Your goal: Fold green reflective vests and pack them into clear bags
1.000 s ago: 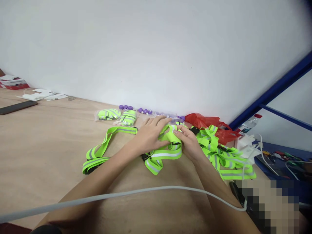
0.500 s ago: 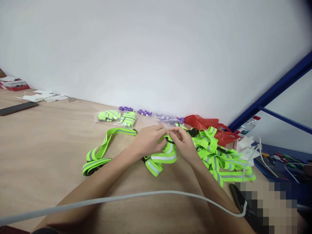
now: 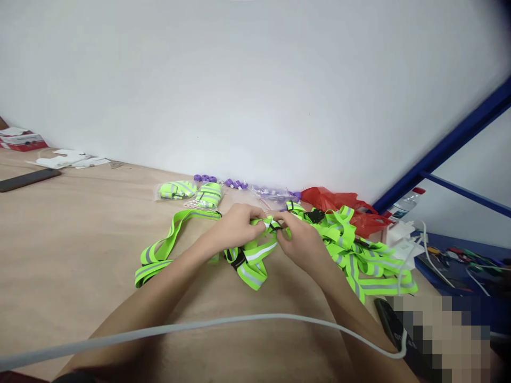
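A neon green reflective strap harness (image 3: 251,260) lies on the wooden table (image 3: 80,239), one loop trailing to the left. My left hand (image 3: 235,227) and my right hand (image 3: 300,239) meet over its middle, both with fingers closed, pinching the strap around a small black buckle between them. A tangled pile of more green straps (image 3: 359,255) lies just right of my right hand.
Two bagged folded green straps (image 3: 191,192) and several purple caps (image 3: 223,181) lie by the white wall. A red plastic bag (image 3: 339,205), a water bottle (image 3: 405,205) and white chargers sit at right. A dark phone (image 3: 27,179) lies far left. A grey cable (image 3: 199,325) crosses my forearms.
My left hand, flat on the strap a second ago, has closed. Both hands have drawn together and gathered the strap into a tighter pinch at the buckle.
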Motion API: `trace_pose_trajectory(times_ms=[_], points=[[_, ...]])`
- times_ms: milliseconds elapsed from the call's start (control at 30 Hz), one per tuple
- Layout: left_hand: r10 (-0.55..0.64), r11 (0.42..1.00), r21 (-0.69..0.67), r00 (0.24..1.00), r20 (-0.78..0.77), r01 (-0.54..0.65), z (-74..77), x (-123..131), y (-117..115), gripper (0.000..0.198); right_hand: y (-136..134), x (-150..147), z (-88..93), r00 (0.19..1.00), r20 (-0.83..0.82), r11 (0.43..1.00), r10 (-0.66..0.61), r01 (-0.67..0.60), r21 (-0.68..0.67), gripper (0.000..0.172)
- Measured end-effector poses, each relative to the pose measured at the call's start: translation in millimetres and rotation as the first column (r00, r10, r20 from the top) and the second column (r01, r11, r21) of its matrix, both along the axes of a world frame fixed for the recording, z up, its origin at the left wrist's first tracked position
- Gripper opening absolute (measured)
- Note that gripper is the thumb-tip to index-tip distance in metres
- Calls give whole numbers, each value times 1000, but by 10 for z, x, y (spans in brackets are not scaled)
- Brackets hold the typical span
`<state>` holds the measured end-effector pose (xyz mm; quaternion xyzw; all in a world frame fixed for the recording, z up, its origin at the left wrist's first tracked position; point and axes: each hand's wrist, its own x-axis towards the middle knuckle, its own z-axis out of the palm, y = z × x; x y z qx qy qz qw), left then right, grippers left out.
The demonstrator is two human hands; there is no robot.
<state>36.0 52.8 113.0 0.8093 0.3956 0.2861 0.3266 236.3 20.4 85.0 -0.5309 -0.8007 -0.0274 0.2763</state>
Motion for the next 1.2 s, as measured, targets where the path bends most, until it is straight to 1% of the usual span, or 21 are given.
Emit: trace_pose_trajectory(times_ms=[67, 100, 167, 233, 300, 367, 433, 467, 533, 600, 633, 667, 733, 767, 800, 833, 933, 1000, 1100, 1200], points=[[-6, 997, -73, 997, 78, 12, 3, -16, 19, 20, 6, 1, -14, 1000, 15, 998, 8, -9, 60, 25], [4, 996, -88, 994, 112, 6, 2, -24, 36, 19, 6, 2, -13, 1000, -15, 996, 25, -24, 84, 23], [37, 996, -92, 984, 174, -22, -4, -51, 89, 17, 4, 12, 5, 987, -139, 992, 80, -65, 109, 20], [67, 995, -88, 972, 225, -48, -14, -97, 159, 16, 6, 32, 33, 940, -311, 987, 140, -106, 124, 18], [71, 993, -114, 964, 255, -43, -25, -165, 232, 18, 17, 52, 56, 848, -497, 981, 181, -122, 150, 12], [52, 987, -158, 968, 244, -13, -35, -245, 293, 23, 28, 59, 70, 716, -665, 975, 212, -107, 196, 6], [30, 975, -222, 986, 167, 8, -38, -317, 330, 27, 31, 46, 82, 593, -770, 968, 235, -74, 239, 11], [13, 969, -247, 995, 102, 12, -36, -341, 337, 28, 28, 34, 87, 551, -799, 966, 242, -59, 252, 14], [-23, 966, -258, 999, -35, 13, -22, -357, 326, 26, 20, 3, 96, 506, -827, 965, 244, -41, 260, 16], [-29, 977, -211, 993, -113, 5, 5, -328, 285, 21, 19, -23, 94, 503, -827, 962, 251, -38, 269, 15], [-11, 987, -160, 993, -117, -8, 22, -301, 257, 18, 22, -30, 89, 521, -814, 960, 256, -36, 279, 13], [11, 994, -106, 995, -96, -21, 40, -271, 224, 17, 27, -34, 82, 554, -791, 956, 259, -27, 294, 12], [13, 999, -37, 1000, -26, -14, 77, -213, 159, 26, 36, -30, 65, 629, -738, 945, 246, 13, 326, 9], [-17, 999, -29, 1000, 4, 17, 93, -191, 130, 31, 36, -25, 58, 648, -725, 943, 232, 32, 331, 7], [-60, 997, -40, 998, 26, 61, 107, -175, 105, 33, 33, -20, 53, 649, -729, 948, 218, 38, 317, 6], [-107, 992, -61, 993, 46, 110, 118, -165, 88, 33, 25, -15, 51, 630, -749, 958, 205, 27, 285, 5], [-216, 970, -85, 968, 125, 227, 124, -163, 78, 23, -9, -6, 62, 523, -835, 985, 172, -76, 156, 5], [-258, 957, -83, 949, 183, 276, 109, -171, 99, 20, -19, 2, 69, 474, -865, 986, 165, -105, 131, 7], [-269, 952, -80, 934, 233, 294, 82, -183, 137, 19, 1, 27, 55, 443, -881, 986, 166, -76, 148, 15], [-278, 949, -85, 933, 227, 303, 78, -198, 160, 23, 43, 65, 31, 441, -883, 987, 161, -68, 146, 22]])
